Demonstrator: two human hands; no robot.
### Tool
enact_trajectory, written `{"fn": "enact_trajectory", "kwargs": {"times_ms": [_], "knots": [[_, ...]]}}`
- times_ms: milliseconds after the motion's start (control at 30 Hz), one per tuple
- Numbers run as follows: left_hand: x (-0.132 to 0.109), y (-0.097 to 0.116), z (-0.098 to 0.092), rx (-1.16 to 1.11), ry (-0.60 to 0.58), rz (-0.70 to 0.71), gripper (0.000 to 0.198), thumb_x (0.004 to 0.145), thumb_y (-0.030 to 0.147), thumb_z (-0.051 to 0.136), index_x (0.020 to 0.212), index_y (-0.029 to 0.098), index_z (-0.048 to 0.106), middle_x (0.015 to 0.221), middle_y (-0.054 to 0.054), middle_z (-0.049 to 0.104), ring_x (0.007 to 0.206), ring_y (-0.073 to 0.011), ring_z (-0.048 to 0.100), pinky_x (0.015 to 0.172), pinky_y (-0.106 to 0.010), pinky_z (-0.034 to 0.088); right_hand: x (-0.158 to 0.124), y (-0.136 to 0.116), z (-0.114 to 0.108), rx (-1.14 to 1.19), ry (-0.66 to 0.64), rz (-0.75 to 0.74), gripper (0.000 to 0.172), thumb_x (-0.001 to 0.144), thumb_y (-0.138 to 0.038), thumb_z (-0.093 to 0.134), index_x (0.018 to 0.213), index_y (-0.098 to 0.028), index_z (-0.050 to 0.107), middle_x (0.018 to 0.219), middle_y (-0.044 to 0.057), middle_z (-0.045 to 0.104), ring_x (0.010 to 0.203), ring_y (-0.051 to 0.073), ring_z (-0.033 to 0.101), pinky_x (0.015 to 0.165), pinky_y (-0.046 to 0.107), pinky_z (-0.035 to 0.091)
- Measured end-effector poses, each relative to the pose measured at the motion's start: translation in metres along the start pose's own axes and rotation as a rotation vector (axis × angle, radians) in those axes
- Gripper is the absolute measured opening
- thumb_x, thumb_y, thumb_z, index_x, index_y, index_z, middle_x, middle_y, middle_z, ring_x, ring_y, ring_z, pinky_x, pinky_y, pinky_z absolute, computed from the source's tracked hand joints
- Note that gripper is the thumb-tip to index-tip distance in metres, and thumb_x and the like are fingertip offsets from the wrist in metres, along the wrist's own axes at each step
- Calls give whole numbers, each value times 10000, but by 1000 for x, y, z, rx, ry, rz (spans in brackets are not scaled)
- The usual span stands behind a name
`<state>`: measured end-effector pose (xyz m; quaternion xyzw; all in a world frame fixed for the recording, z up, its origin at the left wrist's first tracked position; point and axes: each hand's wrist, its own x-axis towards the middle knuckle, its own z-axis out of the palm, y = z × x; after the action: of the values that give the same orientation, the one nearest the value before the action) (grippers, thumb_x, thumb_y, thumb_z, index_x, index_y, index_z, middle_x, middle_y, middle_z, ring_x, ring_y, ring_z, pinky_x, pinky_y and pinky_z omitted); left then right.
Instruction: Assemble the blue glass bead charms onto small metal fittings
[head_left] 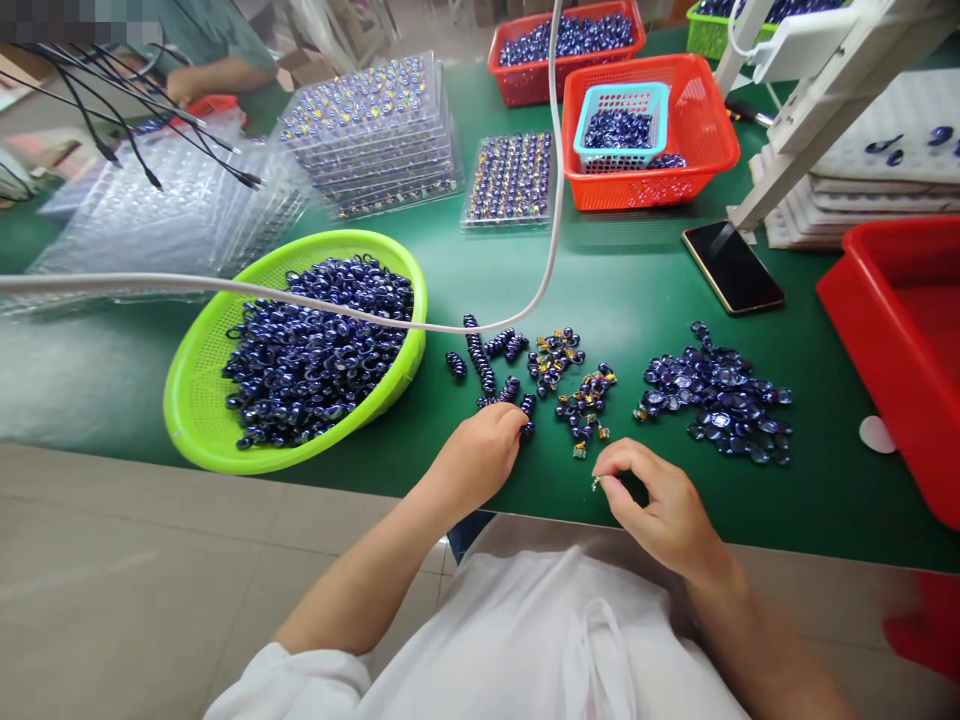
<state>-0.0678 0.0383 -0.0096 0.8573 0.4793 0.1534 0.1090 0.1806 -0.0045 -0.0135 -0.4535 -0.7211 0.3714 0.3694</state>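
Observation:
My left hand (486, 455) is closed, its fingertips pinching at a short row of glossy dark blue shells (528, 405); the exact grip is partly hidden. My right hand (664, 505) pinches a small electronic part (595, 483) between thumb and forefinger, over the table's front edge. Just beyond it lie blue shells with orange and green electronic parts (587, 400). More stacked blue shells (480, 360) stand in rows beyond my left hand. To the right spreads a pile of loose blue caps (724, 400).
A lime green basket (184, 405) full of blue shells stands left. A white cable (555, 200) hangs across the workspace. Behind are stacked clear trays (375, 150), a red basket (705, 120) and a phone (731, 265). A red bin (885, 330) sits right. Another person's arm (225, 75) shows far left.

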Motion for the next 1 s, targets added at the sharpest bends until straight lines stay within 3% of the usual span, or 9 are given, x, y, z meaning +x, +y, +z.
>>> {"fn": "enact_trajectory", "kwargs": {"times_ms": [200,333,500,633,767,1000], "knots": [[-3,-3,6,-90,195,-21,155,891,64,531,925,149,656,1025,-133,733,961,-241,711,835,-369,611,-1,1,-1,8,-6,12,136,932,-110,522,901,-237,558,881,-7,635,782,129,615,736,260,475],[-4,7,4,-286,325,-173,150,857,72,569,919,163,672,984,-90,750,877,-196,720,810,-319,604,-3,2,2,40,23,24,138,927,-110,531,905,-240,570,914,3,651,840,143,639,773,271,499],[2,31,9,-711,253,-406,114,869,137,606,918,176,702,852,-31,760,739,-145,723,694,-232,591,-4,-4,12,78,132,-14,153,910,-97,546,920,-246,580,1031,29,699,988,174,671,877,315,530],[12,36,22,-637,282,-357,180,852,109,588,942,175,730,909,-44,768,764,-143,715,732,-242,585,-5,-6,21,94,95,-72,174,894,-84,552,954,-245,578,1064,35,712,1037,179,675,910,326,545],[16,28,31,-585,267,-325,208,847,94,563,926,183,735,902,-47,755,772,-146,710,708,-242,578,-7,-2,27,71,11,-20,166,898,-80,536,941,-236,572,1098,50,715,1036,173,691,914,318,556],[9,18,25,-432,270,-280,231,792,35,531,828,191,698,835,-22,695,652,-123,615,640,-250,521,-2,-5,30,23,-45,-18,154,892,-82,523,911,-230,561,1115,90,705,1098,209,677,933,368,561]]}}
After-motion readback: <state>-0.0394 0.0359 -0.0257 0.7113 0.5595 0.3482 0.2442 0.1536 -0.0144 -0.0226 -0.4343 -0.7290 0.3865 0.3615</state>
